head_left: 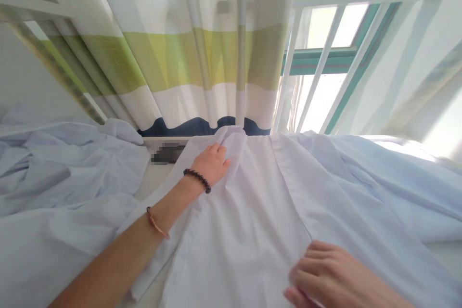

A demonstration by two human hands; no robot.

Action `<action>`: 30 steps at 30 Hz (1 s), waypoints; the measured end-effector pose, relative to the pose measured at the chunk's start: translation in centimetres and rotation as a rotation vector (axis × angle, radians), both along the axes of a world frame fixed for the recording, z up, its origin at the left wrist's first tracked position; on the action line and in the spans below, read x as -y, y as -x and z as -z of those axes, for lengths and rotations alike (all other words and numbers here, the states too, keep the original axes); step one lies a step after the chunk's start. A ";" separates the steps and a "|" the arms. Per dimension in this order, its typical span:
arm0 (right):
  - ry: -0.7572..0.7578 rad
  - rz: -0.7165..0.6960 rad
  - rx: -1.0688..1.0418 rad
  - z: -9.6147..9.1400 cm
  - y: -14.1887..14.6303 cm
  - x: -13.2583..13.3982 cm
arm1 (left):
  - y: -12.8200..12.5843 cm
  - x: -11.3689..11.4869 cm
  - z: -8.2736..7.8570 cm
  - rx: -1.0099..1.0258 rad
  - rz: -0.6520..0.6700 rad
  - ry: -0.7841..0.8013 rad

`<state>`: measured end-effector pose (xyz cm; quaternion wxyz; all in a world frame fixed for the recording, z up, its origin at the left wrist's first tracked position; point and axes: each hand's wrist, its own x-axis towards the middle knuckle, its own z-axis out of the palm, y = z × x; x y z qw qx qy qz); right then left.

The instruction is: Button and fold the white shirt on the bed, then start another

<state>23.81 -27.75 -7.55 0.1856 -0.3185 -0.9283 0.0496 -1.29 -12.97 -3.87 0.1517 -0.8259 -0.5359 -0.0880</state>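
Note:
A white garment point(252, 192), long and open-fronted like a coat, lies spread before me with its collar end at the far edge. My left hand point(211, 163) rests on the cloth beside the collar, fingers stretched out; a dark bead bracelet and a copper-coloured bangle circle that wrist and forearm. Near the bottom of the view, my right hand point(321, 269) has its fingers curled around the garment's front edge. The thumb side of this hand is slightly blurred.
A pile of rumpled white cloth point(65, 159) lies at the left. Beside it is a dark, partly pixelated object point(169, 153). White rails point(317, 67) and a white and green curtain point(202, 57) stand behind, with a window point(335, 24) at the right.

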 end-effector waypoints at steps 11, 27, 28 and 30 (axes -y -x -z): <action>-0.298 0.016 0.109 5.2 0.0 -1.6 | -0.7 -6.6 1.3 0.037 -0.287 0.165; -0.629 0.084 0.192 6.1 1.0 -1.1 | -4.3 -13.1 -0.9 0.361 -0.306 0.212; -0.627 0.087 0.193 6.0 0.9 -1.2 | -3.7 -13.2 -1.0 0.387 -0.301 0.217; -0.617 0.092 0.191 6.0 0.9 -1.1 | -2.2 -13.3 -1.2 0.439 -0.311 0.218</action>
